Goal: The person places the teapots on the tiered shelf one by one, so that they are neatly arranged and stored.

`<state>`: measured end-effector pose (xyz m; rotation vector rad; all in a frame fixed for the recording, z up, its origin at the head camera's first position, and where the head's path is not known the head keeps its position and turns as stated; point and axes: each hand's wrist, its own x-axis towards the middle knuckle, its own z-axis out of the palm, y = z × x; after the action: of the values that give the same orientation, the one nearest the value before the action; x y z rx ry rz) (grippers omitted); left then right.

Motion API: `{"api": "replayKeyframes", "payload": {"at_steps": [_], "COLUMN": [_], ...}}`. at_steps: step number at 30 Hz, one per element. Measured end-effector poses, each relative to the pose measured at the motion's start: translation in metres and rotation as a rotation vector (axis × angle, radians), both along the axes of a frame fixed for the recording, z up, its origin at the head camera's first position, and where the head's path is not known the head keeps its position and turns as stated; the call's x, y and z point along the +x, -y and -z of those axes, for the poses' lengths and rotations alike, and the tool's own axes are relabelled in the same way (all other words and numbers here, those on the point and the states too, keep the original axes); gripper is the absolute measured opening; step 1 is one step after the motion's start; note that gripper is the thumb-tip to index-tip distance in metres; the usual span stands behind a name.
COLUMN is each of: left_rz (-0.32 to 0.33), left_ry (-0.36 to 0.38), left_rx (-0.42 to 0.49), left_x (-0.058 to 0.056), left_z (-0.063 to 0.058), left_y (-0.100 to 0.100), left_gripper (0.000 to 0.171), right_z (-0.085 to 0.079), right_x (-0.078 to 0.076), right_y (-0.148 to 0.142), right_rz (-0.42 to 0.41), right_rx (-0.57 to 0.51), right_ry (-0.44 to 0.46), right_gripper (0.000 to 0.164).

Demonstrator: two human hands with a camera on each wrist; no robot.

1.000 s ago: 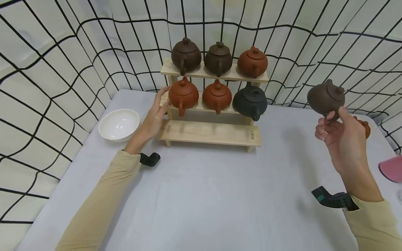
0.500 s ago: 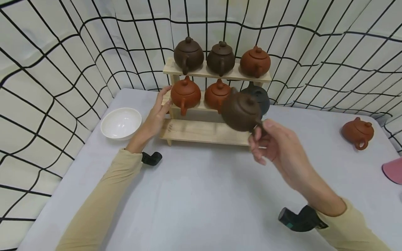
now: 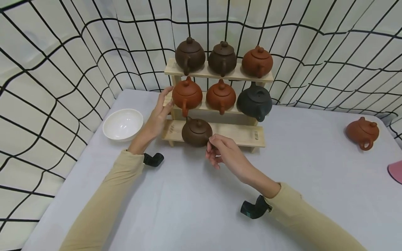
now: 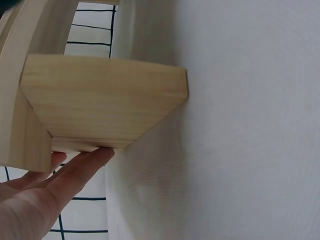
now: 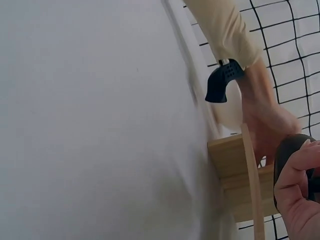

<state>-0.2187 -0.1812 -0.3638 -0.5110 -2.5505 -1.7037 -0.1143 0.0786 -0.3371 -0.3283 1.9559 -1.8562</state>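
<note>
On a three-step wooden rack (image 3: 230,129), a dark brown teapot (image 3: 196,133) is at the left part of the lowest shelf. My right hand (image 3: 230,153) pinches its handle between thumb and fingers; the right wrist view shows only part of this dark teapot (image 5: 284,150). My left hand (image 3: 156,116) rests against the rack's left end, beside an orange-red teapot (image 3: 187,93) on the middle shelf. In the left wrist view its nearly straight fingers (image 4: 82,170) touch the wooden side of the rack.
Another red teapot (image 3: 221,96) and a black teapot (image 3: 255,101) share the middle shelf. Two dark teapots and a red teapot (image 3: 257,62) line the top. A white bowl (image 3: 123,124) stands left; a reddish teapot (image 3: 362,132) and a pink object (image 3: 396,170) lie right. Black grid (image 3: 141,45) encloses the back.
My right hand has carried the dark brown teapot from the right, across the front of the rack, down to the lowest shelf's left part. The left hand has stayed at the rack.
</note>
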Motion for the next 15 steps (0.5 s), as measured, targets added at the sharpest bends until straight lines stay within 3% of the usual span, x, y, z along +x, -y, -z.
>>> {"api": "replayKeyframes", "payload": {"at_steps": [8,15], "left_rz": [0.002,0.0], "left_ry": [-0.006,0.003], "left_rx": [0.006,0.013], "left_x": [0.0,0.0], "left_z": [0.001,0.001], "left_y": [-0.002,-0.001], "left_gripper": [0.058,0.058], "right_z": [0.009,0.013], "right_x": [-0.018,-0.019], "right_y": [0.017,0.03], "right_rz": [-0.004,-0.082], "right_rx": [0.048,0.071], "right_ry": [0.0,-0.002], "right_gripper": [0.032,0.03]}}
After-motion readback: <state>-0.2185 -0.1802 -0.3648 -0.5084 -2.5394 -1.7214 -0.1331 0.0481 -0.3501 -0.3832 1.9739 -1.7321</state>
